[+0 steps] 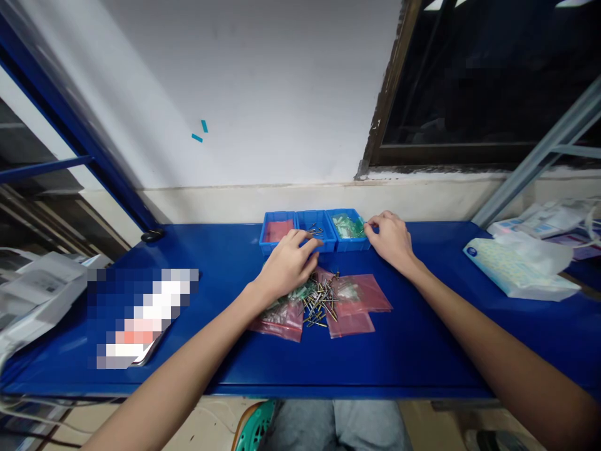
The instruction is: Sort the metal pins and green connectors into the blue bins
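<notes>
My left hand (292, 263) hovers over the near side of the blue bins, its fingers apart and nothing visible in them. Beneath it lies a pile of thin silver and gold-coloured metal pins (319, 304), too small to name more exactly. Pink zip bags (359, 294) lie around and under the pile; some clear and greenish bags there are partly hidden by my hand. At the right bin (350, 246), my right hand (390, 238) pinches the edge of a green plastic bag (347, 227). The middle bin (328, 246) holds a few pins, and the left bin (261, 235) holds pink bags.
A tissue pack (521, 266) lies at the right of the blue table (422, 351). A phone-like object (149, 351), mostly blurred out, lies on the left. White boxes (47, 288) stand at the left edge. Metal posts (530, 150) and a wall (263, 94) bound the back.
</notes>
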